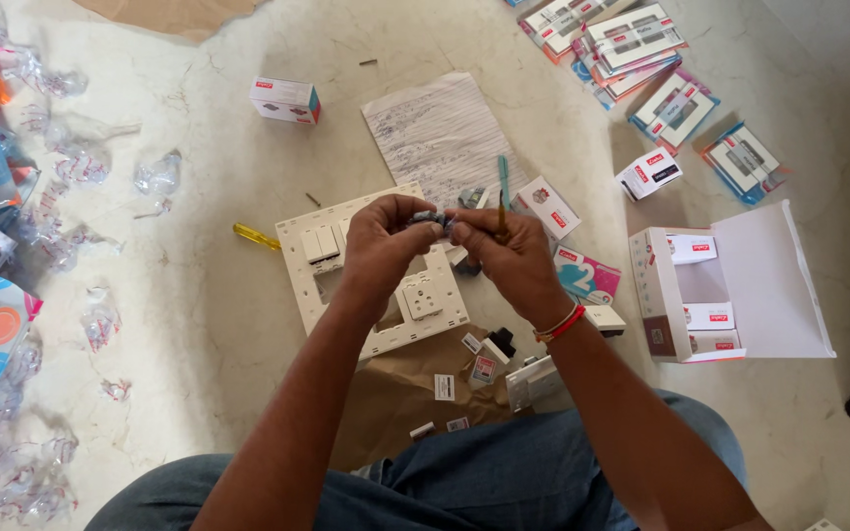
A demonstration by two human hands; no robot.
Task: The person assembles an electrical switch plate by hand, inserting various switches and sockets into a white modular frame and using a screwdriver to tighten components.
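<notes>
In the middle of the frame, two bare hands are coming together over a white switch plate (378, 339) that is lying on the pale stone floor (199, 295). The left hand (378, 248) is pinching a small grey part (430, 219), with its fingers closed tight on it. The right hand (509, 258) is touching the same part from the other side. Its fingers are curled shut around a thin tool with a brown handle (502, 224), which is sticking up out of the fist. A red thread band (560, 324) is sitting on the right wrist.

The switch plate is already holding a few white switches near its upper left and a socket near its lower right. A yellow screwdriver (255, 236) is lying just to the left of the plate. Above the hands, a lined sheet of paper (440, 133) with writing is lying flat. A small white and red box (285, 99) is sitting in the upper middle of the frame.

At the right, an open white carton (656, 295) is holding more small boxes. In the upper right, flat packs (632, 44) are piled up. Crumpled clear wrappers (76, 162) are spread along the left side. Brown paper (395, 393) is lying below the plate, near the person's blue jeans (504, 472).
</notes>
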